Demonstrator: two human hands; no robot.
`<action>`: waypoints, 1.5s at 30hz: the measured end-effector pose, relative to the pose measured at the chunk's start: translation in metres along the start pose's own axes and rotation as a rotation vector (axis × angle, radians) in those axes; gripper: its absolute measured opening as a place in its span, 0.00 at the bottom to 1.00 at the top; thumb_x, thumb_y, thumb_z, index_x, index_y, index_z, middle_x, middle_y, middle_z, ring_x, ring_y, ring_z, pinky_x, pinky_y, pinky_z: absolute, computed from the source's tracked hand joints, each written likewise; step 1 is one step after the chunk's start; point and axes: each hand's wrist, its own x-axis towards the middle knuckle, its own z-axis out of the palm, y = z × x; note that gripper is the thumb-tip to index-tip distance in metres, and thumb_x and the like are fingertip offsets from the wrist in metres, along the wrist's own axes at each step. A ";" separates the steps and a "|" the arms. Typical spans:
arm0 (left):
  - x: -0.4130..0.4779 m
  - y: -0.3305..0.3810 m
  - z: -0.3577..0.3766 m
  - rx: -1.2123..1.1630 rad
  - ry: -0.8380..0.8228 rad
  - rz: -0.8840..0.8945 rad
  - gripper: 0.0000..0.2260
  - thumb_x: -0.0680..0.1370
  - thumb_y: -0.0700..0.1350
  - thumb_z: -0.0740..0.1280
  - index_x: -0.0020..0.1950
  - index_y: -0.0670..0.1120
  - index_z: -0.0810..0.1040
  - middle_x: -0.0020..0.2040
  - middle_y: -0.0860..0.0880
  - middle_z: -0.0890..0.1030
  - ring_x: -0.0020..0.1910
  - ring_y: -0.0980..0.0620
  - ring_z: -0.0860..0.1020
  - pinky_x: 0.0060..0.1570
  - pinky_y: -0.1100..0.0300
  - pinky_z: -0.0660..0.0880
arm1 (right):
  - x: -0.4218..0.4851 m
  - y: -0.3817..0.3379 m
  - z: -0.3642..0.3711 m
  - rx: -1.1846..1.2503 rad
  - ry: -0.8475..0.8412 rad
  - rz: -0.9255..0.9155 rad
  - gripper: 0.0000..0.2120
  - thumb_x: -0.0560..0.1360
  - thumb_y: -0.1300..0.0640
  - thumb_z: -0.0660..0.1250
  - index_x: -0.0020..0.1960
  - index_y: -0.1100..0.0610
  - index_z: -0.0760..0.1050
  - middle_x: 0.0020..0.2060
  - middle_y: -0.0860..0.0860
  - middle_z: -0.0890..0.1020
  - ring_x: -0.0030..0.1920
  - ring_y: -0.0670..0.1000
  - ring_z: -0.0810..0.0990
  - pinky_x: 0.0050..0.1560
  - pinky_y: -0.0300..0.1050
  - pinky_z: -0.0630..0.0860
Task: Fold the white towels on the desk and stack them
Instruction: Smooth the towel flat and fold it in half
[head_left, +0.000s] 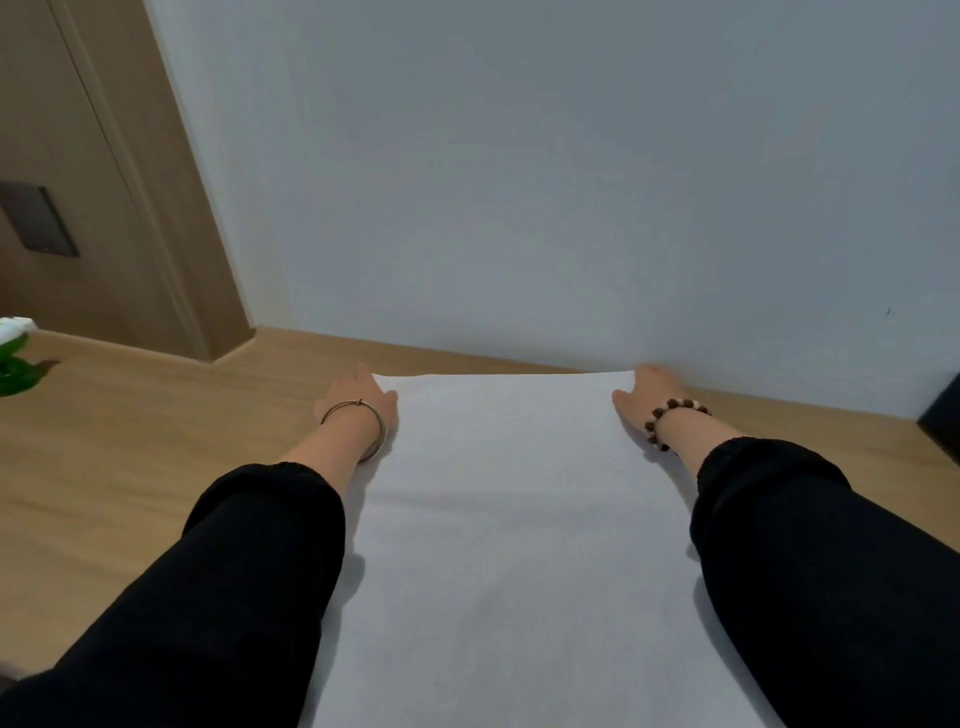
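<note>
A white towel (509, 519) is spread flat and lengthwise on the wooden worktop (130, 457), and its near end is cut off by the bottom of the view. Its far edge is straight and lies just short of a pale grey wall (519, 182), so only a thin strip of worktop is left beyond the towel. A broad stretch of bare wood is seen left of the towel, and a narrower one to its right.

The left grip (358, 400) is set at the towel's far left corner and the right grip (649, 389) at its far right corner. A thumb of each is laid on the cloth. The fingers are hidden behind the hands, so it cannot be told whether the corners are pinched or only pressed.

Far left of the towel, green leaves (15, 364) are seen at the frame edge, with a brown panel (78, 156) bearing a dark plate (39, 218) behind them. Far right of the towel, a dark object (943, 410) is partly shown.

The cloth is smooth and matt, and the wood is lightly grained. A thin metal bangle (382, 426) is worn on the left wrist and a bead bracelet (670, 408) on the right, above black sleeves (249, 571).
</note>
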 end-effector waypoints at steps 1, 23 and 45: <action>0.002 0.002 -0.003 0.030 0.025 0.003 0.23 0.80 0.53 0.58 0.71 0.42 0.63 0.69 0.42 0.68 0.68 0.43 0.65 0.63 0.49 0.67 | 0.002 -0.001 -0.005 0.048 0.026 0.036 0.19 0.80 0.56 0.58 0.67 0.64 0.66 0.64 0.60 0.71 0.61 0.60 0.72 0.57 0.48 0.71; -0.004 0.027 -0.099 -0.495 0.402 -0.017 0.06 0.71 0.39 0.64 0.33 0.44 0.73 0.32 0.45 0.71 0.34 0.44 0.69 0.30 0.61 0.61 | -0.002 -0.012 -0.088 0.761 0.276 0.155 0.10 0.76 0.55 0.65 0.42 0.62 0.78 0.30 0.55 0.81 0.26 0.52 0.75 0.27 0.42 0.73; -0.127 -0.065 -0.060 -1.379 -0.222 -0.307 0.08 0.77 0.44 0.66 0.42 0.41 0.74 0.36 0.45 0.73 0.33 0.47 0.74 0.36 0.53 0.79 | -0.120 0.032 -0.011 1.311 0.028 0.319 0.08 0.74 0.61 0.64 0.37 0.56 0.71 0.42 0.57 0.78 0.42 0.56 0.78 0.46 0.54 0.79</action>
